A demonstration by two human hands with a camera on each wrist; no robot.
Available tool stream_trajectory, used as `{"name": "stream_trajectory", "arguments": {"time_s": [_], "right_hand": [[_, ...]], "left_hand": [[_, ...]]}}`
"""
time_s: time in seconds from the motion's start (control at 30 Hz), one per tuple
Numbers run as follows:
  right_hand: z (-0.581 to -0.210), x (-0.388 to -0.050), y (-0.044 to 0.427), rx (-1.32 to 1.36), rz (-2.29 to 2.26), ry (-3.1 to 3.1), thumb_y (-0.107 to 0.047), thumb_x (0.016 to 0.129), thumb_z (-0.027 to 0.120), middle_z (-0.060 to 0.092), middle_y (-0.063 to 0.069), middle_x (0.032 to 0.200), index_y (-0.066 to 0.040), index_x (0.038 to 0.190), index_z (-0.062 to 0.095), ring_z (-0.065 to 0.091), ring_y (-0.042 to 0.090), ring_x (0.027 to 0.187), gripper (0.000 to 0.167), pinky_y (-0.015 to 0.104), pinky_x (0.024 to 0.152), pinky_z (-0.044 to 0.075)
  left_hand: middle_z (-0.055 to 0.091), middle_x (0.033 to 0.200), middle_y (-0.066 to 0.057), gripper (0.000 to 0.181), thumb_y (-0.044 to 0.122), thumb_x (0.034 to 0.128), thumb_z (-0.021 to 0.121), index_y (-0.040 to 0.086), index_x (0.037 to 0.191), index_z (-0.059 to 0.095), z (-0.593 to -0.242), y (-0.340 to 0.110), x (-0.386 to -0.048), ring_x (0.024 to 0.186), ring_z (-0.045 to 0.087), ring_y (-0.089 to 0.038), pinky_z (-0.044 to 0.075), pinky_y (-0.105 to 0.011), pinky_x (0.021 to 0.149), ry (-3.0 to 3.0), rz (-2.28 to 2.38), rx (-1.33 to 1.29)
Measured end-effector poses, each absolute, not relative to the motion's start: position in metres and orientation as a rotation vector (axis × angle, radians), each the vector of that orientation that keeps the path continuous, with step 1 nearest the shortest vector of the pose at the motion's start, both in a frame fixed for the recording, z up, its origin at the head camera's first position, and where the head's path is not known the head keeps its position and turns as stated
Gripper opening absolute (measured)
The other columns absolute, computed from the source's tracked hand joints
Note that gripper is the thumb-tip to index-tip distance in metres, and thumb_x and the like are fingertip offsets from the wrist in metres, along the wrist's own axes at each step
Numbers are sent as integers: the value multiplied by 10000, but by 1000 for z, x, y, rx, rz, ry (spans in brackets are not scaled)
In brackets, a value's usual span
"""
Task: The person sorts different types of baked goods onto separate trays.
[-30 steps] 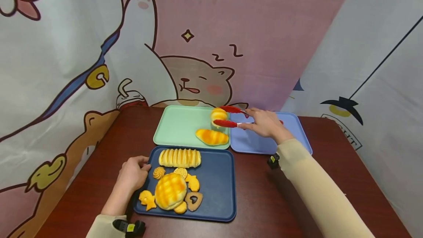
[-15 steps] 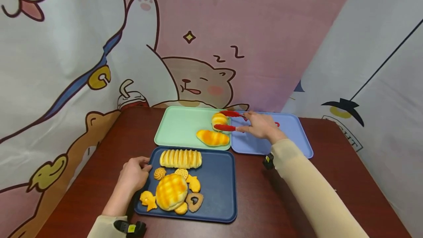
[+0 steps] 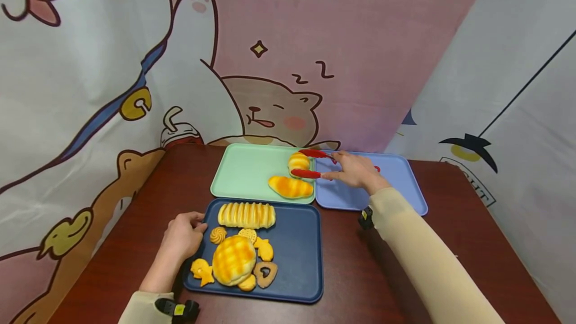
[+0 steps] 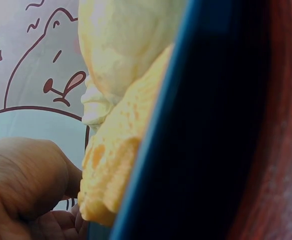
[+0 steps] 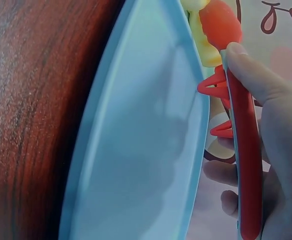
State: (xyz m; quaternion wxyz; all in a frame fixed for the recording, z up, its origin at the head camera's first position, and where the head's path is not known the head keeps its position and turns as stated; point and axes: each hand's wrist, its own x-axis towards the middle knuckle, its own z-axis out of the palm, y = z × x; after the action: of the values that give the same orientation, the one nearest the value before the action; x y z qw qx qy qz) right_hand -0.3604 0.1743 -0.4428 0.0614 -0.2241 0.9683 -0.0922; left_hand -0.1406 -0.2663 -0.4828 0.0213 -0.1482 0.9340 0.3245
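Observation:
In the head view my right hand (image 3: 357,170) holds red-tipped tongs (image 3: 306,174) above the lavender-blue tray (image 3: 342,196). The tongs' two red tips lie on either side of a small round bread roll (image 3: 299,163) at the right side of the green tray (image 3: 243,169). In the right wrist view my thumb lies along the tongs' red handle (image 5: 245,165). A croissant-shaped bread (image 3: 290,187) sits just in front of the roll. My left hand (image 3: 182,234) grips the left rim of the dark blue tray (image 3: 297,254); some of its fingers are hidden.
On the dark blue tray are a ridged long loaf (image 3: 246,215), a round crosshatched bun (image 3: 234,260), a heart-shaped cookie (image 3: 265,274) and several other small cookies. The brown table (image 3: 387,274) extends to the right. A cartoon-printed curtain (image 3: 360,54) hangs behind.
Over the last second, the tongs and the roll have come down slightly toward the green tray. In the last half second little moves. My left hand stays at the dark blue tray's rim.

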Motion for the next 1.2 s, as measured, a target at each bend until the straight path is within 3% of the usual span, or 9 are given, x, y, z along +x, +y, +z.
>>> {"name": "stream_trajectory", "arguments": {"time_s": [0.23,0.63,1.07,1.2], "right_hand": [[-441,-358,175,-639,-343,2943,-840,837,645,407,232,1622,-40,1624,403,509,440,1371,1148,679,1073,413],[-435,-343,183,-633,-371,3002,-834,826,661,493,205,1554,-50,1610,434,575,409,1270,1132,655,1005,484],[-418,-307,188,-654,-402,3053,-901,807,594,474,228,1576,-43,1613,427,562,444,1310,1189,676,984,495],[-411,-294,186,-699,-395,3076,-893,819,591,487,225,1570,-44,1604,447,589,435,1283,1165,637,951,530]], "left_hand": [[690,1056,-124,344,144,1044,676,8,1360,684,-482,-265,-140,875,617,-293,532,-472,772,2883,1008,-465],[693,1087,-135,366,158,1046,676,8,1380,671,-482,-265,-140,897,615,-307,522,-478,783,2884,994,-456],[701,1211,-214,373,158,1048,668,-13,1380,668,-481,-266,-139,979,648,-352,531,-545,851,2907,978,-412],[704,1180,-199,370,160,1052,663,-8,1381,667,-482,-266,-138,958,641,-347,528,-536,839,2901,974,-425]]}}
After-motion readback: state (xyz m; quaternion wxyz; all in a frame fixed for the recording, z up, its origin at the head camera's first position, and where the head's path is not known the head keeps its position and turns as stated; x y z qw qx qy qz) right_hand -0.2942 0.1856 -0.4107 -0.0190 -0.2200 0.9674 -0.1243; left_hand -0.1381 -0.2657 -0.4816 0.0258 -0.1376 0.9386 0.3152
